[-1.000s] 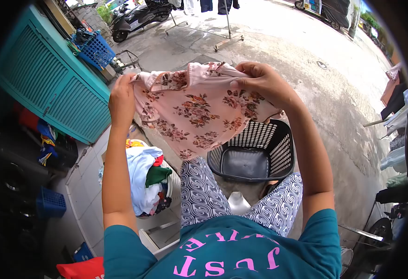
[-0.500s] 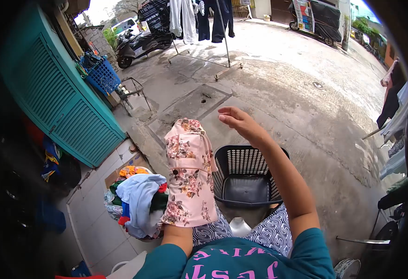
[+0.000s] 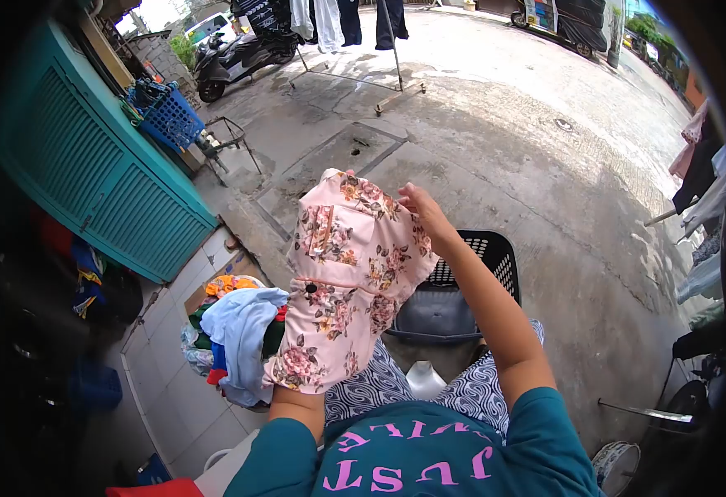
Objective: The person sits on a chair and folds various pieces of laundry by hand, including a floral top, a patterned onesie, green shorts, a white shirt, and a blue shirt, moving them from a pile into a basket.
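Starting at the left, we have a heap of mixed clothes [image 3: 243, 327] just beside our left forearm [image 3: 298, 407]. The hem of our pink floral garment [image 3: 338, 286] overlaps that heap in view, though we cannot tell whether they touch; if they do, a sideways swing of the arm could drag a loose piece down onto the tiles [image 3: 182, 396]. Our left hand is hidden inside the garment, which covers the arm from near the elbow upward, so we cannot tell whether its fingers are gripping or spread. Fabric bunched around that arm could turn inside out or crease if it were pulled away quickly. The dark button [image 3: 311, 288] on the front might snag too. At the garment's far edge, our right hand [image 3: 426, 214] seems closed on the cloth, which spreads out toward it; the thumb side is hidden. That hold looks slight, so a slip there would let the side drop. Below, the black basket [image 3: 441, 319] sits partly behind the garment, and falling cloth could hang over its rim or reach the dusty concrete [image 3: 561, 282].
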{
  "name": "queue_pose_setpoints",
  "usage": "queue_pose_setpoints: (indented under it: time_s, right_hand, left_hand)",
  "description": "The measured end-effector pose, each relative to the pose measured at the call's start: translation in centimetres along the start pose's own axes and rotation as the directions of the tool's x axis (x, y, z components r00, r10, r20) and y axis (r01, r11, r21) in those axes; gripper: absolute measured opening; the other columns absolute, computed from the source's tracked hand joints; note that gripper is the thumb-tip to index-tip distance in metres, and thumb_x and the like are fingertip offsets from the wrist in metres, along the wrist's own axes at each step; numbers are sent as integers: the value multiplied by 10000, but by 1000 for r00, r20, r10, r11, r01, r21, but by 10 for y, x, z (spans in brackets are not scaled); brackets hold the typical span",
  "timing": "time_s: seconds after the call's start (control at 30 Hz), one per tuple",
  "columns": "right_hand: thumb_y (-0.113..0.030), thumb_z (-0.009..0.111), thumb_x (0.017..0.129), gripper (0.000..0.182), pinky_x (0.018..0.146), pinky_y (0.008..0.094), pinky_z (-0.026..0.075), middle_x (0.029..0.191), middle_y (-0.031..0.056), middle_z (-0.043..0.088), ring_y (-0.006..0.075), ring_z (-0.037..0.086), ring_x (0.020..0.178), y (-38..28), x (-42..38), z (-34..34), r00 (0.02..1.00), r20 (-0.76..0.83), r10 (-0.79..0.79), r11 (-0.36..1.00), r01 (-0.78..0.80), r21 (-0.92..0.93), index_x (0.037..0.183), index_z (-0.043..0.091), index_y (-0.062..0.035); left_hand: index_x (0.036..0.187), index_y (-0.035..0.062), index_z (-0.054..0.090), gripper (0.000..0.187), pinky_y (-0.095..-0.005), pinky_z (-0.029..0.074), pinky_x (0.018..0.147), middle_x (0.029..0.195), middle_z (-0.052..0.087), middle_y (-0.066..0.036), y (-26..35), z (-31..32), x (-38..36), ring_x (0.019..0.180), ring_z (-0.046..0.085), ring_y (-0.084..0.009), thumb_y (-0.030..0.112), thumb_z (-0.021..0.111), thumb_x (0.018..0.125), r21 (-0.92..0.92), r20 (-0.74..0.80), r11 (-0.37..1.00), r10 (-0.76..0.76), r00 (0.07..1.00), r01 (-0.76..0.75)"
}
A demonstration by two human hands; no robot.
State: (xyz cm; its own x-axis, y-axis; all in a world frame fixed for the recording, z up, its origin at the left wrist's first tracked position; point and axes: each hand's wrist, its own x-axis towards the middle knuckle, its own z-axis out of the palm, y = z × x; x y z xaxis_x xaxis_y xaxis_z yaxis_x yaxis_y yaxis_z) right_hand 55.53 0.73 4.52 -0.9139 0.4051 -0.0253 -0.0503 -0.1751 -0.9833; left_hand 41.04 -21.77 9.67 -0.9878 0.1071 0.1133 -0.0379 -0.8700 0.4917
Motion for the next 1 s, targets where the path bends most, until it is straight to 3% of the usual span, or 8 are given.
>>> queue_pose_setpoints:
  time_s: [0.03, 0.17, 0.23, 0.3, 0.5, 0.57, 0.7, 1.0]
  right_hand:
    - [-530, 424, 853, 556, 905, 330, 324, 1089, 81, 499, 197, 441, 1048, 23, -1, -4, 989, -118, -89, 996, 92, 14, 1159, 458, -67]
    - [-547, 466, 831, 611, 894, 316, 344, 1065, 85, 498, 197, 462, 1001, 95, -41, 18, 843, -474, 256, 925, -72, 373, 1165, 431, -36]
    - [-681, 424, 764, 761, 942, 402, 347, 1180, 86, 474, 251, 467, 1073, 126, -57, 36, 908, -17, 419, 671, -297, 679, 1232, 406, -81]
    - [-716, 415, 725, 837, 968, 424, 345, 1269, 104, 445, 252, 427, 1156, 138, -63, 60, 913, 342, 220, 575, -405, 711, 1263, 398, -75]
    - [-650, 483, 735, 775, 971, 433, 363, 1239, 119, 490, 267, 464, 1143, 107, -61, 62, 909, 412, 58, 273, -412, 870, 1226, 450, -52]
    - [-435, 550, 824, 528, 870, 412, 468, 1081, 145, 588, 253, 588, 968, 108, -60, 45, 918, 396, 5, 193, -389, 901, 1134, 507, -11]
    - [-118, 554, 842, 315, 752, 364, 547, 1003, 212, 592, 250, 622, 883, 87, -65, 16, 934, 347, 80, 389, -350, 852, 1096, 490, 57]
    - [-76, 597, 802, 304, 716, 302, 540, 979, 142, 615, 179, 632, 819, 50, -77, -26, 927, 283, 247, 802, -359, 477, 1074, 522, 36]
  left_hand:
    - [1200, -8, 384, 573, -445, 376, 925, 1175, 462, -163, 2, -15, -10, 1064, 476, -303, 421, 442, 825, -4, 2, 999, -32, 999, 32]
    - [1212, -2, 378, 600, -448, 372, 931, 1187, 458, -167, -19, -29, -19, 1075, 471, -308, 453, 420, 824, -15, 30, 988, -155, 987, 156]
    - [1218, 0, 375, 614, -450, 370, 935, 1192, 456, -169, -24, -46, -41, 1081, 468, -310, 469, 408, 823, -15, 57, 976, -215, 975, 216]
    - [1224, 3, 372, 628, -451, 368, 938, 1198, 454, -170, -52, -36, -41, 1087, 466, -312, 485, 397, 822, -12, 81, 961, -273, 959, 275]
    - [1242, 12, 362, 670, -456, 363, 948, 1215, 447, -176, -45, -77, -78, 1104, 458, -319, 532, 363, 820, 1, 121, 917, -397, 910, 400]
    - [1248, 14, 359, 684, -457, 361, 951, 1221, 445, -178, -44, -93, -92, 1110, 456, -321, 548, 352, 819, 2, 128, 897, -438, 890, 441]
    - [1260, 20, 352, 714, -460, 357, 957, 1232, 440, -182, -44, -115, -93, 1121, 450, -325, 579, 330, 817, -7, 138, 848, -523, 841, 529]
    - [1287, 32, 338, 780, -467, 349, 972, 1258, 430, -191, 20, -210, -124, 1147, 439, -335, 650, 279, 814, -79, 6, 777, -626, 779, 625]
